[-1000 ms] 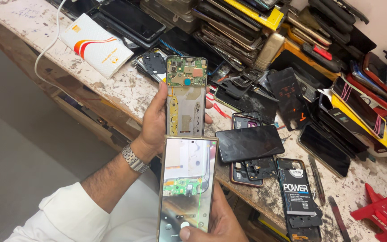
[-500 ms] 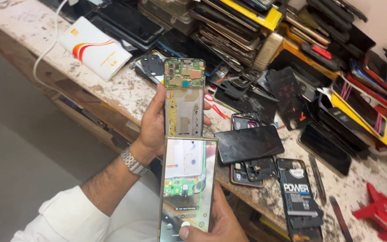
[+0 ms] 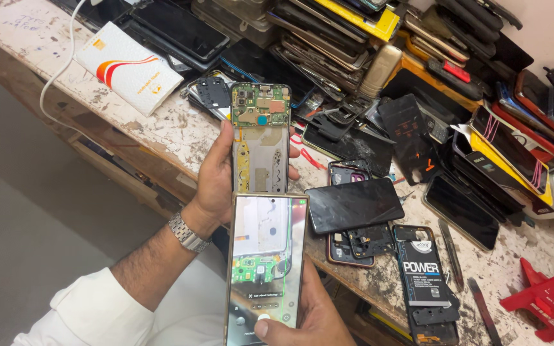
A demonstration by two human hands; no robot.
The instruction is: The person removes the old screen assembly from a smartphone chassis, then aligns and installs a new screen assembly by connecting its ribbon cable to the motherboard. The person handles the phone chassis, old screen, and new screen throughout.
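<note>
Left hand: the left hand (image 3: 216, 179) was curled around an opened phone (image 3: 261, 138), thumb on one side and fingertips on the other, and held it up above the front edge of the bench (image 3: 161, 131).
Opened phone: its back was off, so a green board showed at the top and a pale metal frame below.
Right hand: the right hand (image 3: 312, 314) gripped a working phone (image 3: 265, 269) from below, with the thumb pressed low on its screen.
Working phone: it sat just under the opened phone, nearly touching it, and its screen showed a picture of the green board.
Watch: a silver watch (image 3: 186, 232) was on the left wrist, next to a white sleeve (image 3: 84, 314).
Near the hands: a black phone (image 3: 354, 204) lay screen up on the bench just beside the right side of the opened phone, on top of empty phone shells.
Battery: a black battery (image 3: 426, 282) lay near the front edge, to the right.
White box: a white box (image 3: 128, 67) with red and orange stripes lay near the left end of the bench.
Back of the bench: piles of old phones (image 3: 328, 38) were stacked along the back edge.
Right corner: a red plastic piece (image 3: 553, 301) lay at the right end.
</note>
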